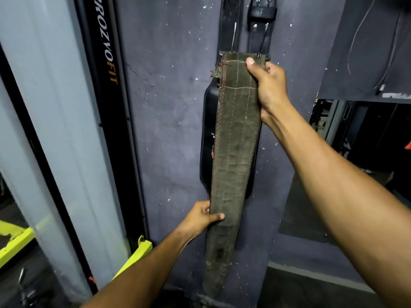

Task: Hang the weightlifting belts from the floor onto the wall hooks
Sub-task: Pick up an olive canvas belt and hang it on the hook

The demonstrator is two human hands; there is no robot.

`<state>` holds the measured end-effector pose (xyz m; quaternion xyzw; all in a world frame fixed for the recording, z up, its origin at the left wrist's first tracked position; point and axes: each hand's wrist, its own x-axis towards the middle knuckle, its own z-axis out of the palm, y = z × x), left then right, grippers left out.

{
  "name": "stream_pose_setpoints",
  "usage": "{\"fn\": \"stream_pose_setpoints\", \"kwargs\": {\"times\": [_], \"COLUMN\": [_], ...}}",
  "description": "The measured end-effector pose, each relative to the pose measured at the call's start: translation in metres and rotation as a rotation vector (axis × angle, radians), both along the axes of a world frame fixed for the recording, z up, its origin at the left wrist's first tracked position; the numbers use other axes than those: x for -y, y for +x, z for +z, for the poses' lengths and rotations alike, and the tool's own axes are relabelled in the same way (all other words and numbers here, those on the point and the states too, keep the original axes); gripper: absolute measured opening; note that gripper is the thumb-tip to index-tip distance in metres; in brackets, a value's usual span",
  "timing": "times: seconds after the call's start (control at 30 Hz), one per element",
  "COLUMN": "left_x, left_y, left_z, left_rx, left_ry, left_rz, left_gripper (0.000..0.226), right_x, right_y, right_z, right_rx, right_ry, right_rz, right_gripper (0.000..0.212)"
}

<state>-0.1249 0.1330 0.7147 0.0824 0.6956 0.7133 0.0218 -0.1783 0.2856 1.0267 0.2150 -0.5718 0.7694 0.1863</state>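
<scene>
Nearest me, my left hand (201, 215) pinches the lower part of the olive suede belt (233, 147), thumb across its face. Higher up, my right hand (270, 85) clamps the belt's top end by the stitched panel, raised against the wall. The belt hangs straight between my hands, so I judge it thick, fairly stiff and weighty, with a rough nap that grips well; the buckle end is the place to hold. Behind it, a black belt (206, 130) already hangs on the grey wall (166, 107).
</scene>
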Motion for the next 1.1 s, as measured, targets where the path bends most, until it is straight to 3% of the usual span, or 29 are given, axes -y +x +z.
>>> {"fn": "stream_pose_setpoints", "kwargs": {"times": [0.13, 0.23, 0.37, 0.53, 0.63, 0.8, 0.97, 1.1], "left_x": [0.002, 0.000, 0.011, 0.019, 0.020, 0.019, 0.021, 0.023], "left_y": [-0.011, -0.025, -0.043, -0.054, -0.057, -0.057, -0.060, -0.061], "left_z": [0.068, 0.147, 0.216, 0.228, 0.225, 0.236, 0.248, 0.265], "left_rx": [-0.151, -0.253, -0.295, -0.196, -0.234, -0.340, -0.403, -0.432], "left_ry": [0.158, 0.285, 0.224, 0.364, 0.421, 0.401, 0.388, 0.370], "left_rz": [-0.040, 0.071, 0.235, 0.353, 0.326, 0.302, 0.287, 0.297], "left_gripper": [0.045, 0.056, 0.048, 0.025, 0.024, 0.027, 0.030, 0.029], "right_x": [0.003, 0.016, 0.030, 0.038, 0.032, 0.039, 0.034, 0.040], "right_y": [-0.012, -0.018, -0.028, -0.030, -0.026, -0.017, -0.019, -0.014], "right_z": [-0.022, -0.052, -0.084, -0.100, -0.121, -0.178, -0.214, -0.274], "right_rx": [0.023, 0.058, 0.076, 0.051, 0.042, 0.061, 0.183, 0.293], "right_ry": [0.095, 0.174, 0.241, 0.349, 0.292, 0.281, 0.185, 0.245], "right_rz": [0.004, 0.021, 0.049, 0.023, 0.064, 0.130, 0.303, 0.212], "right_gripper": [0.026, 0.031, 0.033, 0.032, 0.034, 0.011, 0.020, 0.011]}}
